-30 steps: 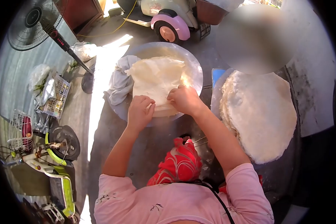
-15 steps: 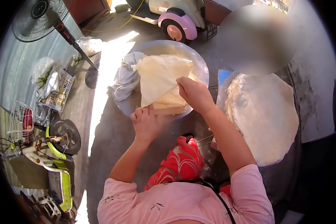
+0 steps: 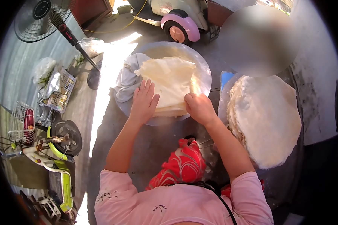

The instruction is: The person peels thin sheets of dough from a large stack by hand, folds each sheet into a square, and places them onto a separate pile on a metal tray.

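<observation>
A stack of thin, pale flatbread sheets, folded into a rough rectangle, lies on a large round metal tray. My left hand rests flat on the stack's left side with its fingers stretched out. At the right edge, my right hand is closed in a pinch on the top flatbread sheet; its fingertips are partly hidden. A crumpled grey cloth sits on the tray's left side, beside the stack. To my right is a pile of large round flatbreads, unfolded.
A standing fan is at the upper left. Below it are a crate with plastic bags and a small green-and-white bike. A scooter with a pink fender stands behind the tray. A blurred patch covers the upper right.
My left hand has moved up from the front edge onto the stack's left side and flattened. My right hand has come down along the right edge, and the lifted sheet now lies flat.
</observation>
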A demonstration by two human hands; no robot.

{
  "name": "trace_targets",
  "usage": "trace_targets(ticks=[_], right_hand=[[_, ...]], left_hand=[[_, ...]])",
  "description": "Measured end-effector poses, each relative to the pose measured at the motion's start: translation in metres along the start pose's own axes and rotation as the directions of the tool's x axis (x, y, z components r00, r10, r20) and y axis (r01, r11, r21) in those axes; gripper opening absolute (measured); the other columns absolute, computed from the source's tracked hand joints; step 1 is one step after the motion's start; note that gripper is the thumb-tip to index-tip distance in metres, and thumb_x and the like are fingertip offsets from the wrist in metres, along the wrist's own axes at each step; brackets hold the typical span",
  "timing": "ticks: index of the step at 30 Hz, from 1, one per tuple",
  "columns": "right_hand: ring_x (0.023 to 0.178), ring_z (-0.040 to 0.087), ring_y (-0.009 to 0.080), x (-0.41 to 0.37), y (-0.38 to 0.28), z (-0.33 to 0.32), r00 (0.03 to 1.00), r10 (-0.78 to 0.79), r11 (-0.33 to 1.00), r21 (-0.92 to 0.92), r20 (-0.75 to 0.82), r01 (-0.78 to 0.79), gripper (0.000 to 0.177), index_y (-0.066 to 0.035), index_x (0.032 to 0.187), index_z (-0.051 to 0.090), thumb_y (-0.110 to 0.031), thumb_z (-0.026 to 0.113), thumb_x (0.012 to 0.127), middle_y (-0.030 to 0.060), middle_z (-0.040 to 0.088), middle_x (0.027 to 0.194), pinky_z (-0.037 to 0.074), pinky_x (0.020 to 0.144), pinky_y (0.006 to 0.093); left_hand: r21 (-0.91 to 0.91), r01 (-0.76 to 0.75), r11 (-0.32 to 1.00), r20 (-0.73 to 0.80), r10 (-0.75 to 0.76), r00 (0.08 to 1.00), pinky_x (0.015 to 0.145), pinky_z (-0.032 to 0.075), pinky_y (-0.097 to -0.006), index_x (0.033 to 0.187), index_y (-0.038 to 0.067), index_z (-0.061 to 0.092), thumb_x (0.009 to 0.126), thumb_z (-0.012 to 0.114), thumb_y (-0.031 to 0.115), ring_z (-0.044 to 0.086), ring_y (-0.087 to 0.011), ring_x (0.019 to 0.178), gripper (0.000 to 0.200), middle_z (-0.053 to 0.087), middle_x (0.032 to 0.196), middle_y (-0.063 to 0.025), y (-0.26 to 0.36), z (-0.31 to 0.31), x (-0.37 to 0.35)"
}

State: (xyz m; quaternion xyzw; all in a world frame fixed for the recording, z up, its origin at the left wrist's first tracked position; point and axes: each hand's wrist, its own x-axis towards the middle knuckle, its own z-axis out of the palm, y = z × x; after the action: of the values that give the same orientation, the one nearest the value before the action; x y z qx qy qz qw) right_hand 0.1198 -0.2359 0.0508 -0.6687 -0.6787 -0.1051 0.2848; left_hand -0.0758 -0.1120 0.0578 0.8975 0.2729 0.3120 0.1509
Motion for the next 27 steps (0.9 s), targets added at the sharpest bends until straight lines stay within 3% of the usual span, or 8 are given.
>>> trace_targets(ticks=[2, 5, 12, 14, 15, 21, 23, 27], right_hand=[[0.063, 0.057, 0.0276, -0.002, 0.002, 0.001, 1.000, 0.000, 1.000, -0.009, -0.011, 0.000, 0.006, -0.006, 0.070, 0.052, -0.003, 0.055, 0.066, 0.0068, 0.059, 0.070, 0.045, 0.061, 0.0362], [0.072, 0.058, 0.0257, -0.003, 0.002, -0.001, 0.998, 0.021, 1.000, -0.012, -0.056, -0.022, 0.009, -0.006, 0.075, 0.055, -0.004, 0.056, 0.067, 0.0062, 0.060, 0.078, 0.044, 0.069, 0.0356], [0.105, 0.053, 0.0237, 0.007, -0.031, -0.019, 0.993, -0.097, 0.987, 0.119, -0.068, 0.104, 0.026, -0.006, 0.098, 0.059, -0.012, 0.061, 0.072, 0.0084, 0.059, 0.101, 0.042, 0.089, 0.0366], [0.102, 0.055, 0.0238, 0.005, -0.035, -0.015, 0.994, -0.106, 0.986, 0.125, -0.020, 0.107, 0.026, -0.006, 0.098, 0.058, -0.012, 0.061, 0.073, 0.0073, 0.060, 0.100, 0.042, 0.090, 0.0364], [0.102, 0.055, 0.0239, 0.003, -0.035, -0.011, 0.990, -0.138, 0.984, 0.110, -0.006, 0.138, 0.027, -0.006, 0.099, 0.058, -0.013, 0.062, 0.074, 0.0068, 0.060, 0.100, 0.042, 0.091, 0.0360], [0.103, 0.055, 0.0233, -0.009, -0.039, 0.004, 0.992, -0.099, 0.991, 0.102, 0.079, 0.091, 0.032, -0.004, 0.103, 0.056, -0.017, 0.063, 0.075, 0.0069, 0.060, 0.103, 0.042, 0.092, 0.0335], [0.104, 0.054, 0.0232, -0.010, -0.038, 0.007, 0.990, -0.133, 0.990, 0.056, 0.043, 0.131, 0.033, -0.003, 0.105, 0.056, -0.014, 0.061, 0.074, 0.0073, 0.059, 0.105, 0.042, 0.093, 0.0333], [0.107, 0.053, 0.0234, -0.010, -0.034, 0.017, 0.988, -0.140, 0.990, -0.004, 0.063, 0.141, 0.034, -0.003, 0.106, 0.055, -0.011, 0.061, 0.073, 0.0076, 0.059, 0.108, 0.040, 0.095, 0.0329]], left_hand=[[0.336, -0.022, 0.941, 0.312, -0.089, 0.946, 0.108, 0.017, -0.0473, 0.133, 0.002, 0.039, 0.094, 0.039, 0.031, 0.020, -0.0274, 0.137, 0.048, 0.031, 0.144, -0.0124, -0.008, 0.013, 0.000], [0.381, -0.005, 0.925, 0.458, -0.184, 0.870, 0.107, 0.012, -0.0518, 0.135, 0.002, 0.036, 0.094, 0.036, 0.040, 0.017, -0.0261, 0.137, 0.056, 0.026, 0.146, -0.0101, -0.009, 0.021, -0.002], [0.281, 0.080, 0.956, 0.560, -0.231, 0.796, 0.098, 0.028, -0.0501, 0.127, 0.007, 0.047, 0.086, 0.053, 0.026, 0.035, -0.0286, 0.125, 0.046, 0.043, 0.133, -0.0100, -0.031, 0.015, 0.044], [0.035, -0.103, 0.994, 0.232, 0.092, 0.968, 0.093, 0.032, -0.0509, 0.123, 0.010, 0.051, 0.082, 0.057, 0.017, 0.040, -0.0303, 0.120, 0.043, 0.049, 0.127, -0.0085, -0.061, 0.036, 0.049], [0.031, -0.107, 0.994, 0.234, 0.097, 0.967, 0.093, 0.032, -0.0509, 0.123, 0.010, 0.051, 0.082, 0.057, 0.017, 0.040, -0.0303, 0.120, 0.043, 0.049, 0.127, -0.0085, -0.056, 0.036, 0.056], [0.385, -0.259, 0.886, 0.339, 0.126, 0.932, 0.108, 0.012, -0.0518, 0.139, 0.018, 0.034, 0.094, 0.039, 0.036, 0.018, -0.0300, 0.136, 0.049, 0.026, 0.146, -0.0071, -0.049, 0.060, 0.080], [0.465, -0.125, 0.877, 0.488, -0.135, 0.862, 0.110, 0.000, -0.0497, 0.144, 0.022, 0.021, 0.095, 0.026, 0.048, 0.005, -0.0262, 0.140, 0.056, 0.012, 0.151, -0.0041, -0.048, 0.067, 0.084], [0.486, -0.109, 0.867, 0.506, -0.178, 0.844, 0.109, -0.002, -0.0502, 0.144, 0.024, 0.018, 0.094, 0.023, 0.051, 0.003, -0.0250, 0.140, 0.057, 0.010, 0.152, -0.0039, -0.062, 0.084, 0.083]])
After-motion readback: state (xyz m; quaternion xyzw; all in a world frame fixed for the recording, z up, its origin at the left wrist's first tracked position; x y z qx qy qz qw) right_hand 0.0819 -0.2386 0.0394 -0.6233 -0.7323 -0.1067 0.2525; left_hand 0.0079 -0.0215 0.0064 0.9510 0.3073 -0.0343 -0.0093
